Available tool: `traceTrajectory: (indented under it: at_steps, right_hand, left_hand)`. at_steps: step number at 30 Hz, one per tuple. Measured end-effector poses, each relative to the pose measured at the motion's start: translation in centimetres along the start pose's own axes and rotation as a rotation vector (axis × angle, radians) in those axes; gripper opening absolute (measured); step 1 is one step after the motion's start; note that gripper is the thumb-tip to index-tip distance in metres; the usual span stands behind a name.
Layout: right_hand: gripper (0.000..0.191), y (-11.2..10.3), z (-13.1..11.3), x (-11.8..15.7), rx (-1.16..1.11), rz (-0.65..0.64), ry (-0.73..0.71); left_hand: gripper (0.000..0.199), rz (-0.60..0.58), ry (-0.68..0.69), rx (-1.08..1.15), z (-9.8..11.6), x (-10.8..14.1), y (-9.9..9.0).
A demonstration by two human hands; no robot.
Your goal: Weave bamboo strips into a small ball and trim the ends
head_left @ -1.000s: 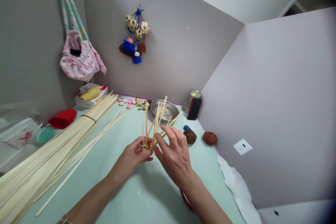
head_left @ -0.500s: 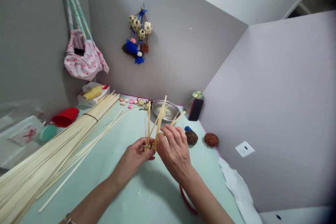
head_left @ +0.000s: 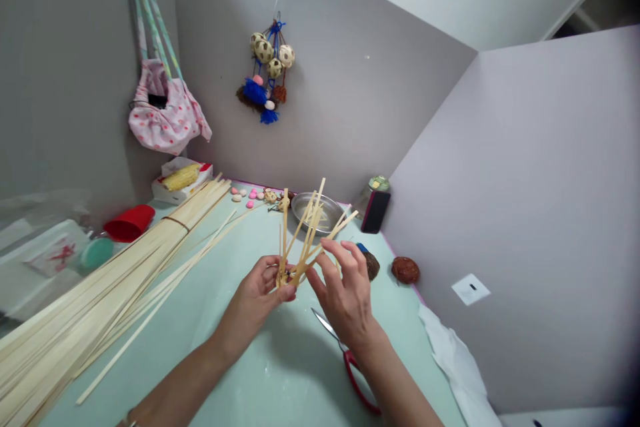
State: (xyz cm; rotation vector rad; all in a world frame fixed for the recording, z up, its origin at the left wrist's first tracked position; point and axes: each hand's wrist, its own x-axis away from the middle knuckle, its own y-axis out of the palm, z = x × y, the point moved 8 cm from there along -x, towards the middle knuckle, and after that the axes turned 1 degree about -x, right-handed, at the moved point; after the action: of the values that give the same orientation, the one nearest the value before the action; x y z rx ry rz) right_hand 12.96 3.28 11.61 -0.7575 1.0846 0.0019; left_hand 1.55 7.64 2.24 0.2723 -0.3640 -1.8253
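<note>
My left hand (head_left: 261, 288) pinches the base of a small woven piece (head_left: 286, 276) made of thin pale strips, probably bamboo. Its loose strip ends (head_left: 311, 223) fan upward and to the right. Beside them, my right hand (head_left: 347, 287) has bent fingers spread apart at the right-hand strips, with the fingertips close to or touching them. A gap shows between its thumb and index finger. Below the right hand lie red-handled scissors (head_left: 354, 373) on the pale green table (head_left: 235, 380), partly covered by the wrist.
A tied bundle of long strips (head_left: 125, 280) fills the left side. Farther back are a metal bowl (head_left: 333, 230), a phone (head_left: 375, 211) against a jar (head_left: 379, 182), and small pink and white balls (head_left: 250, 204). A brown yarn ball (head_left: 405, 270) sits right, near white cloth (head_left: 450, 353).
My right hand has shifted slightly right and its fingers have loosened from the strips. More of the scissors now shows. The left hand still holds the woven base.
</note>
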Motion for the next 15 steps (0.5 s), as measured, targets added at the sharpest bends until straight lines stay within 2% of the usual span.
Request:
traceTrajectory:
  at_steps: [5,10,15]
  right_hand:
    - [0.016,-0.04,-0.24,0.18,-0.023,0.027,-0.002]
    - [0.020,-0.13,-0.28,0.23,-0.002,0.063,0.018]
    - [0.021,-0.17,-0.20,0.22,-0.089,0.084,0.057]
  left_hand:
    - [0.036,0.007,0.011,-0.003,-0.35,-0.10,-0.17]
    - [0.040,0.012,0.037,-0.001,-0.54,-0.26,-0.33]
    - [0.041,-0.012,0.052,-0.015,-0.13,-0.24,0.00]
